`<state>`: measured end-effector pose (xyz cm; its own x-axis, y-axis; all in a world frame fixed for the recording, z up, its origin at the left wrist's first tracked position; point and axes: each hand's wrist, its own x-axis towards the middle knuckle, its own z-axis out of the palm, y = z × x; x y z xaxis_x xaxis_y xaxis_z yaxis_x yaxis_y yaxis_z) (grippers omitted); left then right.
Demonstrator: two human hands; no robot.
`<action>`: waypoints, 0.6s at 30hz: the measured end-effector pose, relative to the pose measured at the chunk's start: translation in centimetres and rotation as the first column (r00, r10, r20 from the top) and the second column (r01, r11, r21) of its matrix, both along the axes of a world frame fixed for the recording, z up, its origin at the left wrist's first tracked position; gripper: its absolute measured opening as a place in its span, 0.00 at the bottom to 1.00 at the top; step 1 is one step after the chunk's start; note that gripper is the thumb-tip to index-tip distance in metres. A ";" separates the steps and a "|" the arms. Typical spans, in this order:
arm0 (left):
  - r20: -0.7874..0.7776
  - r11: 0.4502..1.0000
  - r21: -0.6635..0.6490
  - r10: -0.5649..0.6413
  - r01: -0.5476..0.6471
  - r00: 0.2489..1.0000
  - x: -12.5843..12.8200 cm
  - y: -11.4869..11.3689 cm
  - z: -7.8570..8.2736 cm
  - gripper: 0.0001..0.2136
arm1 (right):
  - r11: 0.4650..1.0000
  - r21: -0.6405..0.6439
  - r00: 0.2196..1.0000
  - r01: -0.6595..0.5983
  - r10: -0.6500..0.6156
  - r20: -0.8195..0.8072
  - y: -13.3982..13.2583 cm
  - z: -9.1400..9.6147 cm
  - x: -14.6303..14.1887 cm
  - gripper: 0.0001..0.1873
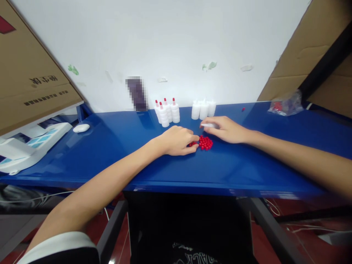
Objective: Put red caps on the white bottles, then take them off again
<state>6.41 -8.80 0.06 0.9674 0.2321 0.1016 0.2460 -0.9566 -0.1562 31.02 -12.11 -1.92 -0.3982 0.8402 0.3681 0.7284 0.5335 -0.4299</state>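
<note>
My left hand (180, 140) rests at the left edge of a small pile of red caps (206, 143) on the blue table. Its thumb and forefinger are apart, with a few red caps showing between them; no cap is visibly gripped. Just behind the pile, my right hand (227, 129) is closed around a white pointed nozzle (208, 125), its tip toward the left. The fingers hide whether a bottle is attached. White bottles with red-tipped nozzles (167, 113) stand upright behind my left hand. Another group of white bottles (203, 110), without red tips, stands behind my right hand.
A white scale (41, 141) and a white mouse-shaped object (81, 128) sit on the left. One red cap (243, 109) lies apart at the back right, near a clear plastic bag (286, 104) with red pieces. Cardboard (33, 55) flanks the table (176, 170).
</note>
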 end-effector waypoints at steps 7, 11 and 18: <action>0.027 0.999 -0.029 -0.030 0.031 0.999 -0.2 0.2 -0.1 0.14 | 1.000 -0.003 1.000 -0.002 0.002 0.006 0.1 0.0 0.1 0.19; 0.017 1.000 -0.004 -0.014 0.015 1.000 -0.2 0.2 -0.2 0.15 | 1.000 0.002 1.000 -0.007 0.007 0.002 0.2 -0.2 0.2 0.19; -0.018 0.993 0.022 0.119 -0.119 0.993 -0.1 0.0 -0.3 0.24 | 1.000 0.002 1.000 -0.013 0.013 0.003 0.2 -0.3 0.2 0.19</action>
